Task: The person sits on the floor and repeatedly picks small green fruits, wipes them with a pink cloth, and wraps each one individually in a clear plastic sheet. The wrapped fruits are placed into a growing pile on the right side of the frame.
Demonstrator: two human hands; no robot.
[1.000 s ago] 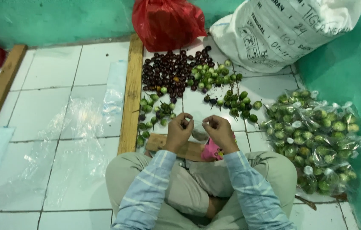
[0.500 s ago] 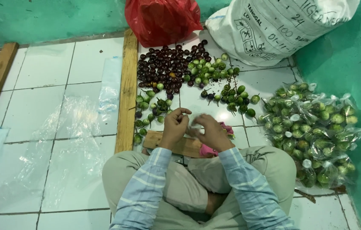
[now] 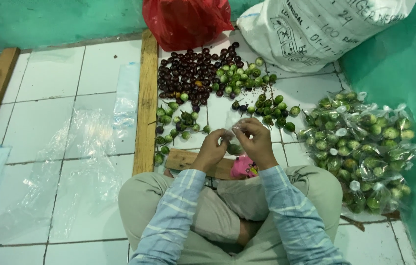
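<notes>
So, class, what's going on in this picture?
A person sits cross-legged on a tiled floor. The left hand and right hand together hold a small clear bag with a green fruit inside. Loose dark and green fruits lie in front, and a pile of filled bags sits at the right, below a white sack.

Single head-worn view, steeply downward, close above lap and tiled floor (image 3: pixel 95 73)

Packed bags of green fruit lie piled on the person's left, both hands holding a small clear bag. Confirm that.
Wrong side: the packed bags lie on the person's right, as the head view shows. Both the left hand and right hand do hold a small clear bag.
</notes>
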